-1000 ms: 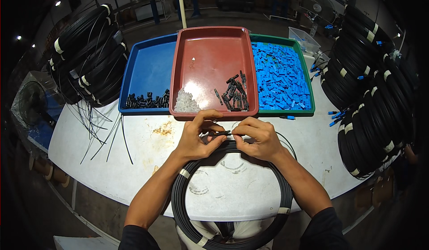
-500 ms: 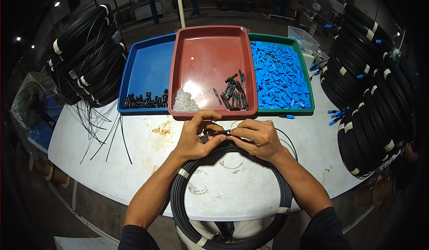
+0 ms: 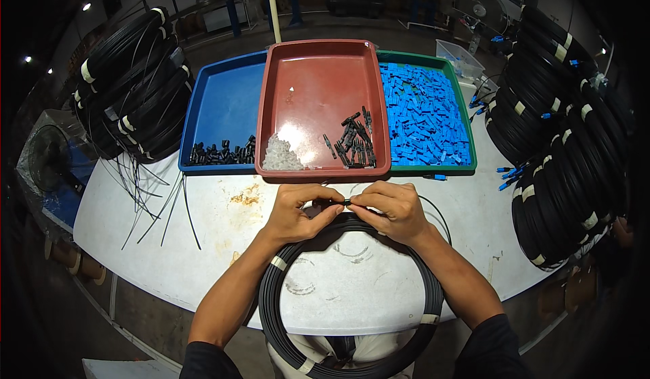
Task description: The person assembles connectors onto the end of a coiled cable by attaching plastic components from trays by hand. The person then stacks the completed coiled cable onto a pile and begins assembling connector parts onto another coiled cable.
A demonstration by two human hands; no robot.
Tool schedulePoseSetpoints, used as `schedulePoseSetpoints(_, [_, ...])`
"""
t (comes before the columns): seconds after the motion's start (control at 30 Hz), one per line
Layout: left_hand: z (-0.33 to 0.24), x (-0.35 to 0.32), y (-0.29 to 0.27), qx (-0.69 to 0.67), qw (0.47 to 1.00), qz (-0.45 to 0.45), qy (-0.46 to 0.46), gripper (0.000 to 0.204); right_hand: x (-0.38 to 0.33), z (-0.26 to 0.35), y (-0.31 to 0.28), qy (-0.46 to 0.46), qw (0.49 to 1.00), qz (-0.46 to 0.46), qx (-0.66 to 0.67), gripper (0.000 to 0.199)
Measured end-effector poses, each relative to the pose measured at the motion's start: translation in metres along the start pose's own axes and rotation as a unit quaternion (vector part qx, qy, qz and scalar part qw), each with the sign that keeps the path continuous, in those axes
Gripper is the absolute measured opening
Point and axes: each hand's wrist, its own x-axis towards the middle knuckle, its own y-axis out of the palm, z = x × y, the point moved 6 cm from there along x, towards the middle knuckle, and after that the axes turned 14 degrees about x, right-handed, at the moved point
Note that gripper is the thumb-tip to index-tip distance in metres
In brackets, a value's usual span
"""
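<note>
My left hand [image 3: 305, 211] and my right hand [image 3: 391, 210] meet fingertip to fingertip in front of the red tray. Both pinch a small black connector part [image 3: 347, 202], mostly covered by the fingers. A thin black cable [image 3: 440, 215] curves out behind my right hand and down to a cable coil [image 3: 270, 298]. That coil is black, bound with pale tape, and lies below my hands, reaching past the table's near edge. Black connector pieces [image 3: 356, 139] and a heap of small white parts [image 3: 280, 153] lie in the red tray [image 3: 318, 74].
A blue tray [image 3: 223, 101] with black caps [image 3: 222, 152] stands left of the red one. On the right, a green tray [image 3: 463, 116] holds many blue connectors [image 3: 425, 112]. Taped cable coils are stacked at left [image 3: 135, 88] and right [image 3: 565, 183], loose ends trailing onto the table [image 3: 169, 257].
My left index finger has come down from its raised position and now pinches with the thumb. My right hand stays almost in place, and the coil has hardly shifted.
</note>
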Motion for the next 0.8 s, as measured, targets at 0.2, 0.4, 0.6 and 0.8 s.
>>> schedulePoseSetpoints(0.2, [-0.0018,0.0002,-0.0004,0.002,1.000,-0.006,0.014,0.015,0.0009,0.0030,-0.0039,-0.003,0.999,-0.035,-0.014,0.014])
schedulePoseSetpoints(0.4, [-0.0031,-0.0002,0.0006,0.002,1.000,0.003,0.015,0.015,0.0005,0.0001,0.0002,0.009,1.000,0.027,-0.003,0.018])
schedulePoseSetpoints(0.6, [-0.0020,0.0004,0.0017,0.001,1.000,0.008,0.013,0.016,0.0016,0.0029,-0.0012,-0.007,1.000,0.023,-0.003,0.017])
schedulePoseSetpoints(0.8, [0.0055,0.0006,0.0028,-0.069,0.996,0.023,-0.054,0.016,0.0020,0.0024,-0.0035,0.002,1.000,0.014,-0.024,0.018])
